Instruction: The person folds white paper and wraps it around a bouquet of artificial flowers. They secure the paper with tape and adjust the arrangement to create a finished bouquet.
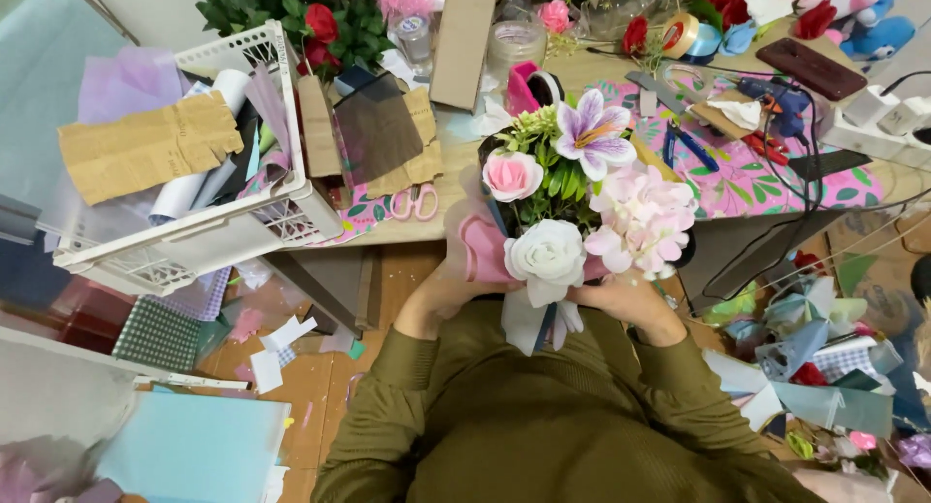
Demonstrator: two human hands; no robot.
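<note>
- A white plastic crate (pixel 208 227) is sitting at the left table edge, holding torn brown cardboard (pixel 145 146) and paper rolls.
- Pink-handled scissors (pixel 414 202) are lying just right of the crate.
- The left hand (pixel 448 285) is curling closed around the pink wrapping of the bouquet (pixel 572 197), held over the table's near edge.
- The right hand (pixel 621 294) is gripping the bouquet's base from the other side.
- A tape roll (pixel 679 34) and white power strip (pixel 887 125) are resting far right.

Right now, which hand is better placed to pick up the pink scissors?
Left, probably. The left hand is nearer the pink scissors on the table edge; the right hand is across the bouquet, which both hands hold.
</note>
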